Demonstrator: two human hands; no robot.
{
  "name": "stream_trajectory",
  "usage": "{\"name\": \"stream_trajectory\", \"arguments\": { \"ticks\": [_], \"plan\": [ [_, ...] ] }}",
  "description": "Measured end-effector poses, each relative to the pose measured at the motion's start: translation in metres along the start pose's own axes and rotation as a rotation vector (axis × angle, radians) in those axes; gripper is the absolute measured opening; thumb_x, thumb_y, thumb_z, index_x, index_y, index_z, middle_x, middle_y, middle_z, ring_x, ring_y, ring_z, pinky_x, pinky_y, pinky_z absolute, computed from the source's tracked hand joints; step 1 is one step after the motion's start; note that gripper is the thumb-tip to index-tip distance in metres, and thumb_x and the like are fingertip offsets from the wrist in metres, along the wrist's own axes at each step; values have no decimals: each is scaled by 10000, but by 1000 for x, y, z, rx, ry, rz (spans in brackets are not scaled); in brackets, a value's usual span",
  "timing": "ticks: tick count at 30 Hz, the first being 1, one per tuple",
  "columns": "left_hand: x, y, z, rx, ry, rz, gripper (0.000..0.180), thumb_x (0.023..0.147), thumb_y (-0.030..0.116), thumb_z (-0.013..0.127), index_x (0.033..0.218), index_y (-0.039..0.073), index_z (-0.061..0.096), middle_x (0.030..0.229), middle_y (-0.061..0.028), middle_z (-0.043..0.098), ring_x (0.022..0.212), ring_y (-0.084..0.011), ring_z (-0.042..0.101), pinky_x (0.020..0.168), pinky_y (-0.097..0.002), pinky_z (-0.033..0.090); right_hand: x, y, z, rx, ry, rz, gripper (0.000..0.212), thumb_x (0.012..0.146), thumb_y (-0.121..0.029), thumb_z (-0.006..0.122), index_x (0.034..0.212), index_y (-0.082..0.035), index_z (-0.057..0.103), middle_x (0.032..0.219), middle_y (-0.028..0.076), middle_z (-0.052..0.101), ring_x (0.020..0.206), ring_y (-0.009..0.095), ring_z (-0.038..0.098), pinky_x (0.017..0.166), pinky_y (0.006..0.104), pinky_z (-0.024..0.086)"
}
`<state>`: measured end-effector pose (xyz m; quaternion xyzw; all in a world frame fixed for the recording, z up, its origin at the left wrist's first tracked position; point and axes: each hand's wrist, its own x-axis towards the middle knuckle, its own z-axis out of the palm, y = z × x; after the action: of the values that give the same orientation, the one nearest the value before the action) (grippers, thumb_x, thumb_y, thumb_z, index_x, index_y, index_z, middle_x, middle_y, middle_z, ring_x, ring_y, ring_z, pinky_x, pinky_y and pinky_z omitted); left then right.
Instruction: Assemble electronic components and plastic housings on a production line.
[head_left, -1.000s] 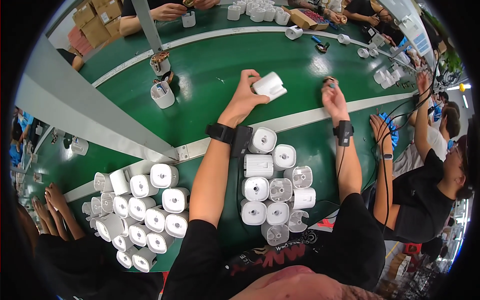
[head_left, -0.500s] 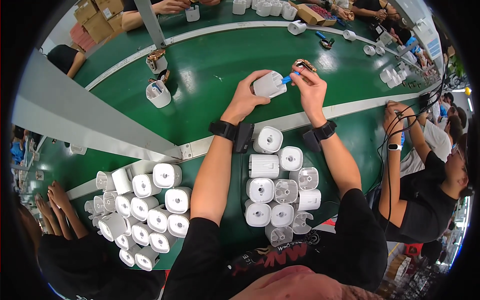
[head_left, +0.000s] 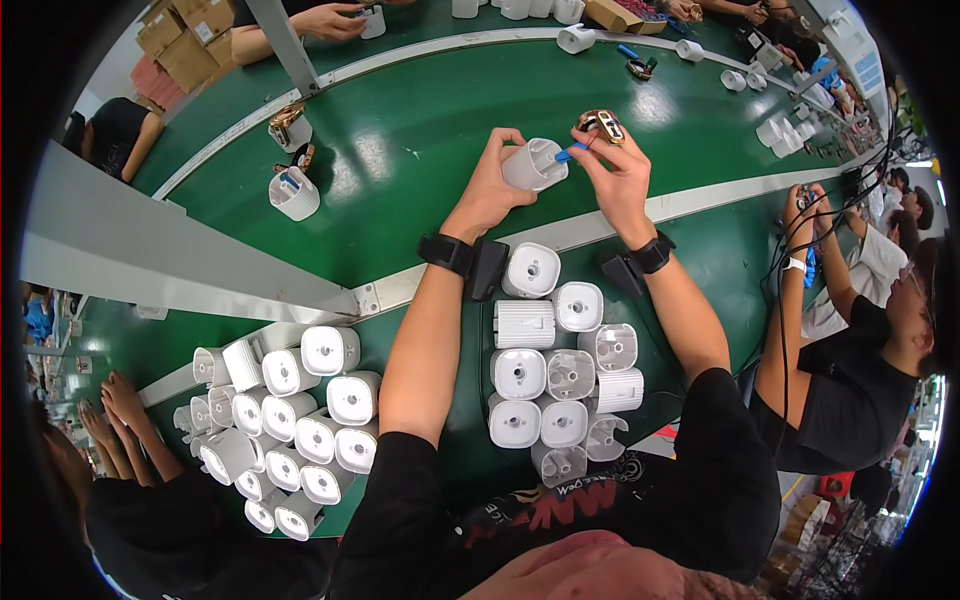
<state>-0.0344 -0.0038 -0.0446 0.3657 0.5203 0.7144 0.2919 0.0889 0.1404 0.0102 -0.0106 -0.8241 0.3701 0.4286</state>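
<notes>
My left hand [head_left: 487, 190] is wrapped round a white plastic housing [head_left: 530, 167], a ribbed cup shape tilted so that its open end points right. Pinched in my right hand [head_left: 622, 180] is a slim blue battery [head_left: 570, 153], its tip at the housing's mouth. A gold-rimmed round part [head_left: 603, 125] rests above the same fingers; a thin red wire shows beside it. How far the battery's tip reaches inside, I cannot tell. To the left on the green bench stands another housing [head_left: 294, 195] with a blue piece and a dark part in it.
A block of white housings [head_left: 565, 375] stands between my forearms, and a larger group [head_left: 300, 400] lies left of them. A metal post [head_left: 190, 260] slants across the left. A pale rail [head_left: 700, 200] crosses the bench. Black cables [head_left: 785, 300] hang at right, beside a co-worker [head_left: 840, 370].
The gold-rimmed part has tipped, showing more of its round face. Both hands stay close together, with the battery still at the housing's mouth. The whole view has shifted slightly.
</notes>
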Motion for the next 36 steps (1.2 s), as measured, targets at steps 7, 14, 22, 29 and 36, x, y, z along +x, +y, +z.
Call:
{"name": "stream_trajectory", "arguments": {
  "ticks": [7, 14, 22, 29, 36],
  "plan": [
    [-2, 2, -1, -44, -40, -43, 720, 578, -155, 695, 1176, 96, 383, 1140, -122, 587, 1058, -205, 563, 932, -305, 443, 2, -7, -5, -68, -64, -105, 260, 772, 54, 748, 1030, 21, 734, 1027, 118, 673, 931, 205, 647, 845, 320, 526],
    [3, 6, 5, -54, -93, -80, 749, 609, -176, 681, 1245, 87, 384, 1199, -107, 566, 1114, -186, 551, 999, -292, 422, 7, -3, -17, -59, -126, -100, 254, 771, 35, 754, 1024, 18, 735, 1031, 112, 686, 932, 209, 656, 846, 316, 523],
    [0, -1, -9, 9, -66, 56, 680, 578, -60, 745, 1236, 18, 593, 1165, -42, 629, 1082, -168, 585, 1003, -319, 448, -2, 15, 0, -221, -246, -131, 228, 866, -9, 671, 1086, -18, 727, 1104, 117, 691, 1014, 250, 658, 905, 344, 507],
    [-1, -2, 2, -177, -18, 114, 688, 518, -100, 774, 1177, -30, 588, 1052, -57, 645, 987, -160, 598, 866, -302, 502, -9, -7, -1, -159, -412, -64, 533, 865, -21, 643, 1382, -16, 515, 1378, 157, 554, 1316, 302, 488, 1095, 391, 363],
    [0, -8, -1, -221, -64, 91, 661, 577, -94, 769, 1203, -31, 564, 1092, -61, 643, 1027, -152, 591, 881, -291, 488, -16, 18, 2, -139, -379, 31, 810, 737, 43, 765, 1451, -27, 388, 1421, 166, 495, 1312, 282, 486, 1102, 393, 384]
  ]
}}
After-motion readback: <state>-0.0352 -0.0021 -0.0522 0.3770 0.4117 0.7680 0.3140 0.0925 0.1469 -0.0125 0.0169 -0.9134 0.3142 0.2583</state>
